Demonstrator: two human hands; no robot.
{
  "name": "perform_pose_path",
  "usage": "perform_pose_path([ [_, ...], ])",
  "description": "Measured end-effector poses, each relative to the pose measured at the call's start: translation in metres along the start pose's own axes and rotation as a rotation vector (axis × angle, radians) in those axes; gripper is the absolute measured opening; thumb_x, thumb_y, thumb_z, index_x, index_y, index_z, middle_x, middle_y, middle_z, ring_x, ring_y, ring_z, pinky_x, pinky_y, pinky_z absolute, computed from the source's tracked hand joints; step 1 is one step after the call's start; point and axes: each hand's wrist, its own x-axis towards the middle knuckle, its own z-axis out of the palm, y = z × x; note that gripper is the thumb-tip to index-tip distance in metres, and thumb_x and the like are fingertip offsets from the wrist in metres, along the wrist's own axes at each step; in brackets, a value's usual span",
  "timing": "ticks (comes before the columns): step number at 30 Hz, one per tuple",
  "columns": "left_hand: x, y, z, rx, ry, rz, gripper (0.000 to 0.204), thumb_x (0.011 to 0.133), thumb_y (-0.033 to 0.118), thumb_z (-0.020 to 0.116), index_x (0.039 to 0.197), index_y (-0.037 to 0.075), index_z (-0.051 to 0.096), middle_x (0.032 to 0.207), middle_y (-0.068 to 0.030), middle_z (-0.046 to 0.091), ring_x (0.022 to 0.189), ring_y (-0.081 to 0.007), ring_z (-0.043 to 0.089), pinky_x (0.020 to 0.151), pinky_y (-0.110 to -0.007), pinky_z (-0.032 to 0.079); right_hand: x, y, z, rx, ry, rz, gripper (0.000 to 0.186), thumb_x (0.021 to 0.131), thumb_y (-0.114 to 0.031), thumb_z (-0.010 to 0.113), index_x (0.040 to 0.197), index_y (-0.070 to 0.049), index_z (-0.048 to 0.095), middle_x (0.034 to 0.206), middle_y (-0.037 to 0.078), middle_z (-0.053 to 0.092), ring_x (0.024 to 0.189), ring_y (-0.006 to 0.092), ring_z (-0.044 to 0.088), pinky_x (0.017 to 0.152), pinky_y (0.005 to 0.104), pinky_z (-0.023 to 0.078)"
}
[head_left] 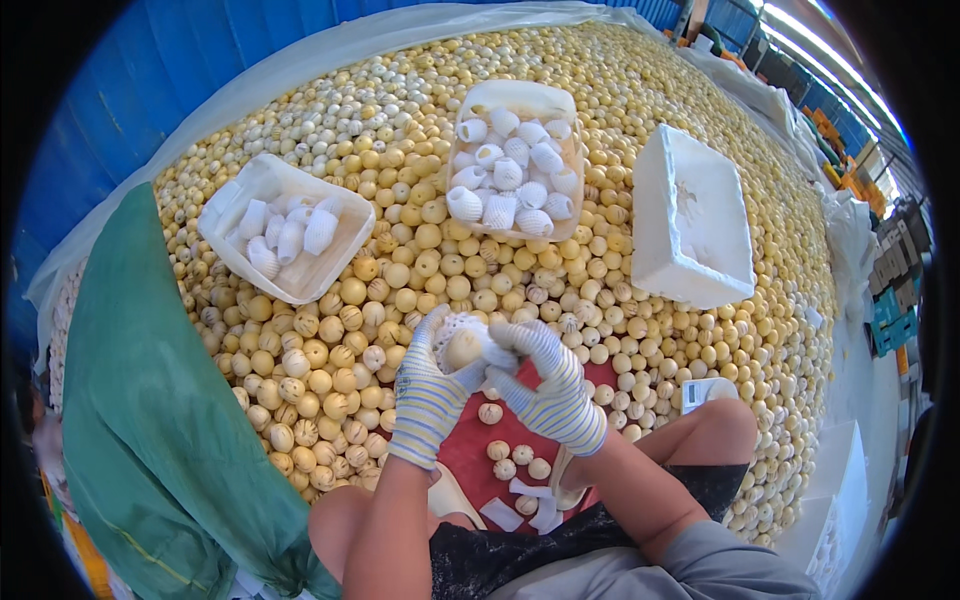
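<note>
A round, pale yellow pepino melon (463, 349) is held up in front of me, partly inside a white foam net sleeve (494, 351). My left hand (432, 388), in a striped work glove, is wrapped around the fruit's left side and underside. From the right, my right hand (548, 388), gloved the same way, has its fingers closed on the sleeve's loose end. Below both hands, several loose melons (522, 455) and flat empty foam sleeves (502, 515) lie on a red surface (470, 440) between my legs.
A deep heap of melons (400, 225) surrounds me. On it sit a tub (335, 267) of sleeves, a tub (543, 90) packed with sleeved fruit, and a white foam box (655, 245). A small scale (708, 392) is at right; green cloth (150, 400) drapes at left.
</note>
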Motion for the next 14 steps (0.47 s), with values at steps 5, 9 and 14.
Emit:
perform_pose_path([
  [5,0.002,-0.012,-0.021,0.487,0.141,-0.082,0.074,0.066,0.031,0.084,0.127,0.005,0.051,0.109,-0.0166,0.065,0.102,-0.0263,0.063,0.088,-0.036,0.051,0.003,0.024,0.017,0.018,-0.062,0.110,0.078,0.069,-0.006,0.079,0.138,-0.004,0.042,0.135,0.018,0.045,0.123,0.0310,0.049,0.102,0.0387,0.042],
  [9,-0.010,-0.010,-0.020,0.810,0.128,-0.148,0.065,0.075,0.030,0.076,0.128,0.003,0.050,0.123,-0.0235,0.059,0.113,-0.0360,0.058,0.094,-0.039,0.048,-0.014,0.053,0.050,0.208,-0.202,0.361,0.071,0.073,-0.010,0.078,0.135,-0.003,0.045,0.130,0.017,0.052,0.119,0.0294,0.054,0.099,0.0394,0.045],
  [14,0.002,-0.020,-0.045,0.262,0.312,0.034,0.068,0.083,0.029,0.070,0.141,0.012,0.040,0.142,-0.0191,0.045,0.119,-0.0326,0.055,0.097,-0.037,0.047,-0.014,0.156,0.102,0.940,0.017,1.117,0.058,0.081,-0.025,0.073,0.132,-0.008,0.050,0.116,0.012,0.062,0.102,0.0232,0.063,0.085,0.0321,0.053],
])
